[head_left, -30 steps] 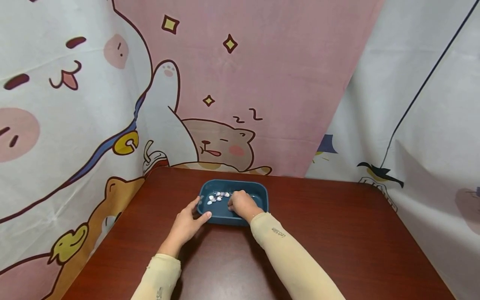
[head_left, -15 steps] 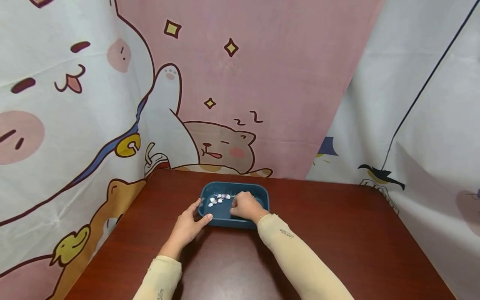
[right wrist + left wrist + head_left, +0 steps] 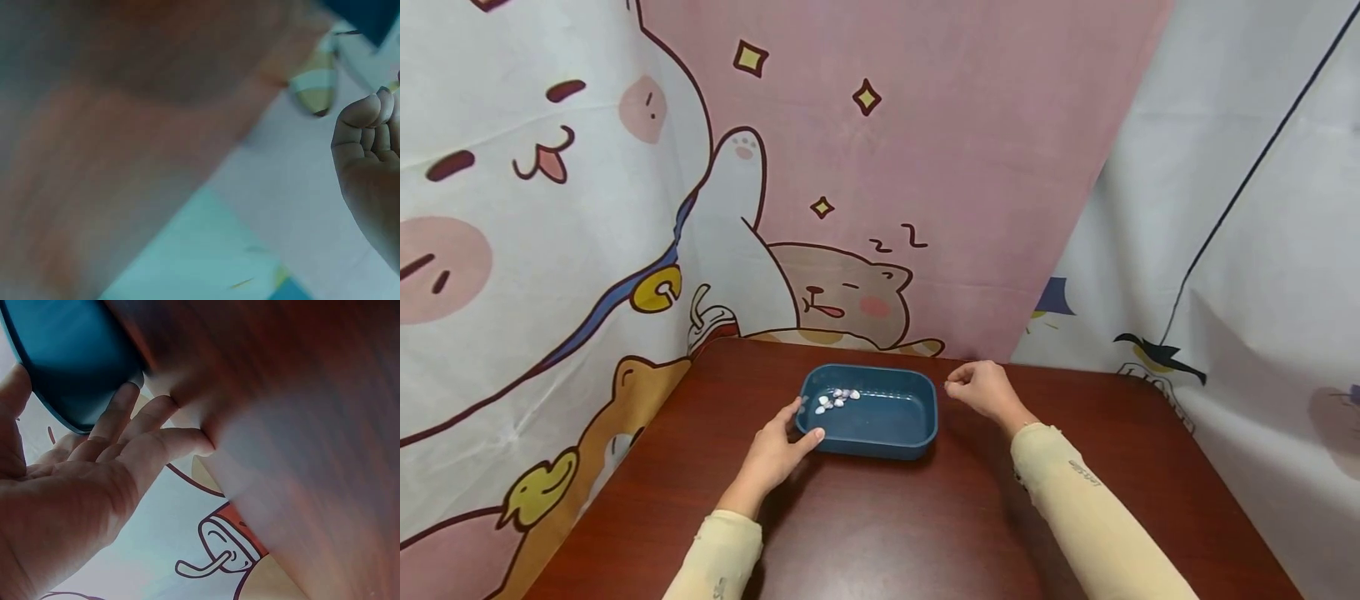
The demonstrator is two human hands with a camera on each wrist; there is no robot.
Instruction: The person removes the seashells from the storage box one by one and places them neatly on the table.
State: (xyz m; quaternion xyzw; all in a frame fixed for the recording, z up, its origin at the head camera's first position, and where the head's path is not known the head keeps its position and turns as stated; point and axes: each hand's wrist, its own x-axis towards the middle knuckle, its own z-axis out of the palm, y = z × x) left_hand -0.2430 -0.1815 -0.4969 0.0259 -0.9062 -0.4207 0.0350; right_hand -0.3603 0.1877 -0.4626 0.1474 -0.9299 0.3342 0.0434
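A dark blue rectangular bin (image 3: 880, 452) stands on the table. Several small white and pale purple, shell-like pieces (image 3: 838, 398) lie in its left half. At the bin's left end is my left hand (image 3: 769, 457), thumb against the front rim and fingers along the left wall. The left wrist view shows those fingers (image 3: 156, 444) spread and fairly straight by the bin's outside. Beyond the bin's right end, my right hand (image 3: 988, 392) is raised with thumb and fingertips together. A tiny pale piece seems to show at the tips, mostly hidden by the fingers.
The reddish-brown wooden table (image 3: 1097, 467) stretches to both sides and in front of the bin. Cloth printed with cartoon cats (image 3: 850, 292) hangs behind and along the left side, and a white cloth (image 3: 1247, 250) hangs at the right.
My right hand has lifted out of the bin and moved right, past its right end. The left hand stays at the bin's left end. The white pieces in the bin lie as before.
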